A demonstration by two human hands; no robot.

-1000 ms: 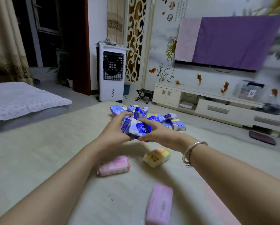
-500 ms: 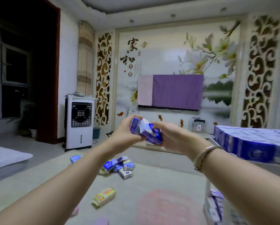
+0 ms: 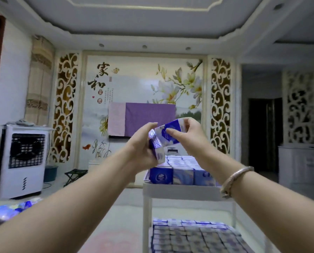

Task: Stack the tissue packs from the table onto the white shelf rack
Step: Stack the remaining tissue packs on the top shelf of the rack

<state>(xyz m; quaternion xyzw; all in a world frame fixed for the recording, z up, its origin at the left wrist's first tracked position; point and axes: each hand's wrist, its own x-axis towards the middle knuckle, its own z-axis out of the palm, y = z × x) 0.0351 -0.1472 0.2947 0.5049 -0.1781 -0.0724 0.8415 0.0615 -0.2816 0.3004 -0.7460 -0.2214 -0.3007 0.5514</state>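
Head view: two hands point(image 3: 170, 141) hold two tissue packs point(image 3: 168, 135) above rack point(image 3: 181, 191).

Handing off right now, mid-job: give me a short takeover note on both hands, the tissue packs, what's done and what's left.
Left hand grips a blue tissue pack; right hand pinches a second pack. Both are raised above the white shelf rack.
Done: top tier packs and lower tier packs are already stacked in rows.
Left: set these two down on the top tier, then fetch the loose packs at lower left.
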